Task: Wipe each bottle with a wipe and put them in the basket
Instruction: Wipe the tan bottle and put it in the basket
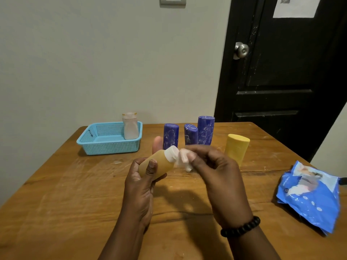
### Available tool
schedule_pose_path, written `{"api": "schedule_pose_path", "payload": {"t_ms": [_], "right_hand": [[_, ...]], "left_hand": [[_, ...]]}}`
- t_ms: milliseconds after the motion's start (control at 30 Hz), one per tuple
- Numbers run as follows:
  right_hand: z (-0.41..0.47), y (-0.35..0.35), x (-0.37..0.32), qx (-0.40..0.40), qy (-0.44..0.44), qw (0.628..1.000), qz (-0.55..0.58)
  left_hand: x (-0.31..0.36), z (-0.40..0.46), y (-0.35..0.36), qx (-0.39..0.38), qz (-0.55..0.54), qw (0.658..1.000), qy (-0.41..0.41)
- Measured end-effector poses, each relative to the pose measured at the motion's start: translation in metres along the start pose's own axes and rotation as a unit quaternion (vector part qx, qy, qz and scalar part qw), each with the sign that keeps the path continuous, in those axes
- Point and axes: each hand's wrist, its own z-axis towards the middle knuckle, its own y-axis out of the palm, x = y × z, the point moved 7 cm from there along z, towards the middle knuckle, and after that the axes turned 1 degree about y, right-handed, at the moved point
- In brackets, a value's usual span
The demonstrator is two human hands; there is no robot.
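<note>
While the left hand grips the light, slick amber bottle round its middle, the right hand pinches a soft wipe against its cap, short of the basket

Bare forearms; a black beaded bracelet circles the right wrist.

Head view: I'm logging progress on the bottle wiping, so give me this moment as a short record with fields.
In left hand: amber plastic bottle with white cap, gripped, tilted
In right hand: crumpled white wipe, pinched against the cap
In light blue plastic mesh basket: one pale bottle, upright
Waiting on wooden table: three purple cylindrical bottles, one yellow bottle
Right edge of table: blue wipes packet
</note>
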Motion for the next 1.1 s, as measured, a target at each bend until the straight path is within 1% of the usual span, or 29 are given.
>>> {"api": "schedule_pose_path", "payload": {"t_ms": [33,100,167,233,267,333,400,500,533,567,633,667,700,767,800,833,900,1000,1033,1100], "right_hand": [[0.004,-0.005,0.005,0.027,0.029,0.998,0.041],[0.01,-0.01,0.012,0.049,0.081,0.989,0.116],[0.014,-0.008,0.015,0.042,0.119,0.973,0.195],[0.016,-0.005,0.015,0.029,0.137,0.962,0.236],[0.017,-0.005,0.015,0.025,0.138,0.962,0.233],[0.017,-0.008,0.013,0.024,0.118,0.979,0.164],[0.016,-0.006,0.007,0.009,0.075,0.995,0.067],[0.007,0.005,-0.004,-0.025,-0.003,0.999,-0.03],[0.004,0.009,-0.007,-0.04,-0.015,0.998,-0.044],[0.001,0.013,-0.005,-0.06,-0.011,0.998,-0.032],[-0.004,0.02,0.001,-0.095,0.04,0.992,0.068],[-0.004,0.02,0.006,-0.09,0.077,0.983,0.137],[-0.003,0.018,0.012,-0.071,0.117,0.968,0.211],[-0.002,0.013,0.023,-0.027,0.186,0.912,0.364],[-0.001,0.011,0.025,-0.013,0.201,0.892,0.405],[-0.001,0.008,0.026,-0.005,0.206,0.884,0.42],[0.002,0.004,0.027,-0.004,0.204,0.89,0.408],[0.007,0.0,0.026,0.003,0.176,0.928,0.328],[0.01,-0.003,0.025,0.01,0.157,0.947,0.279],[0.016,-0.008,0.017,0.029,0.103,0.985,0.135]], "left_hand": [[-0.001,0.0,-0.001,0.0,0.001,1.0,-0.002],[-0.001,0.0,-0.001,-0.006,0.002,1.0,-0.007],[-0.002,0.0,0.001,-0.011,0.007,1.0,-0.009],[-0.002,0.0,0.002,-0.018,0.011,1.0,-0.011],[-0.002,-0.001,0.003,-0.02,0.01,1.0,-0.012],[-0.004,0.0,0.002,-0.024,0.009,1.0,-0.013],[-0.004,-0.001,0.004,-0.032,0.013,0.999,-0.012],[-0.004,0.001,0.002,-0.023,0.018,1.0,0.003],[-0.003,0.002,-0.001,-0.008,0.013,1.0,0.003],[-0.004,0.003,-0.004,0.002,0.006,1.0,0.004],[-0.004,0.005,-0.008,0.013,-0.009,1.0,0.002],[-0.003,0.004,-0.008,0.015,-0.012,1.0,-0.001],[-0.004,0.004,-0.008,0.013,-0.014,1.0,0.001],[-0.005,0.004,-0.008,0.01,-0.019,1.0,-0.007],[-0.004,0.004,-0.007,0.013,-0.019,1.0,-0.011],[-0.004,0.005,-0.008,0.014,-0.018,1.0,-0.005],[-0.002,0.005,-0.006,0.016,-0.007,1.0,-0.002],[0.0,0.003,-0.002,0.002,-0.002,1.0,-0.001],[-0.001,0.002,-0.001,-0.003,0.001,1.0,0.0],[-0.003,0.0,0.001,-0.01,0.01,1.0,-0.008]]}}
